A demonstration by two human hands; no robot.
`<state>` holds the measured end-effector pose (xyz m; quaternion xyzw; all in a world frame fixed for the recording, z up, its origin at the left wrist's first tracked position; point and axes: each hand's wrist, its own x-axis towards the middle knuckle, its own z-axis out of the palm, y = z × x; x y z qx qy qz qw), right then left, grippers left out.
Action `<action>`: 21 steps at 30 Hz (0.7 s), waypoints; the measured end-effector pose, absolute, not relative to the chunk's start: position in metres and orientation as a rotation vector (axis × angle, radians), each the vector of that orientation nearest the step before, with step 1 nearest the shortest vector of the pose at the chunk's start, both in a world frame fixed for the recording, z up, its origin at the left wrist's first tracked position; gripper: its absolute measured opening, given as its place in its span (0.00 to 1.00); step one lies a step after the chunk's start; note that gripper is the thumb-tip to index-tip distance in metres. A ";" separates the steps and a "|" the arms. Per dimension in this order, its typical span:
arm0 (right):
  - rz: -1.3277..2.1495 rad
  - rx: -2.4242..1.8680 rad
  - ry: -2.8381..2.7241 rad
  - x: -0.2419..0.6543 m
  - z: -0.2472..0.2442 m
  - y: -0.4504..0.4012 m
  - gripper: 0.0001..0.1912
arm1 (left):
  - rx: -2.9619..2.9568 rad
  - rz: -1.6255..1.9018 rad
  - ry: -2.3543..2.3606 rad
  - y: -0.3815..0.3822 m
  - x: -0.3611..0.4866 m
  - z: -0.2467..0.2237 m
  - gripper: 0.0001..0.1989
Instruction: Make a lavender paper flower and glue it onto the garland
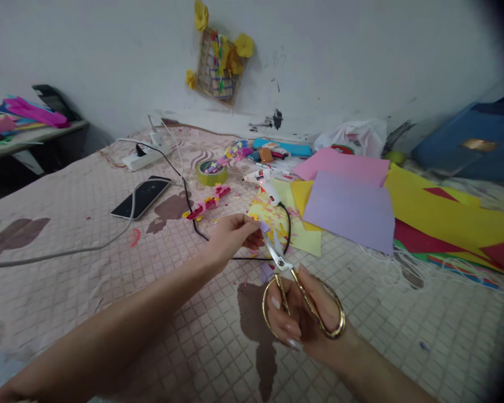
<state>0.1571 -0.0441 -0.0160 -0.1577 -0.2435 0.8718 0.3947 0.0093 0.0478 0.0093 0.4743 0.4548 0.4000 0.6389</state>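
Note:
Between the pinched fingertips of my left hand [238, 234] is a small piece of purple paper [264, 226]. My right hand [306, 313] has its fingers through the gold handles of a pair of scissors [280, 262]. The blades are parted and point up and left, their tips close to the purple piece. Below my left fingertips another purple scrap [266, 272] lies on the tablecloth. Yellow and pink paper bits [277, 221] are scattered just beyond the scissors, on pale yellow paper [308, 239].
A white glue gun [270, 191] with a black cable lies behind the bits. Purple sheets [348, 210] and yellow sheets [445, 212] are at the right. A decorated pink stick [208, 206], green tape [212, 173], a phone [141, 198] and a power strip [147, 157] are at the left.

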 end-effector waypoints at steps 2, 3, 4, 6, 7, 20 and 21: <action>2.211 -0.429 -0.602 0.158 -0.014 -0.043 0.30 | 1.123 0.916 1.041 0.047 0.009 0.010 0.08; 2.211 -0.438 -0.596 0.158 -0.013 -0.043 0.30 | 1.137 0.915 1.040 0.047 0.009 0.011 0.08; 2.209 -0.443 -0.593 0.159 -0.011 -0.042 0.30 | 1.144 0.912 1.035 0.048 0.009 0.011 0.08; 2.210 -0.453 -0.597 0.160 -0.010 -0.041 0.30 | 1.135 0.903 1.013 0.048 0.008 0.012 0.08; 2.208 -0.458 -0.604 0.160 -0.009 -0.041 0.30 | 1.120 0.896 0.998 0.049 0.007 0.012 0.07; 2.271 -0.408 -0.677 0.161 -0.014 -0.044 0.30 | 0.997 0.789 0.912 0.060 -0.004 0.009 0.06; 2.249 -0.435 -0.694 0.162 -0.013 -0.043 0.29 | 0.998 0.785 0.907 0.061 -0.004 0.008 0.07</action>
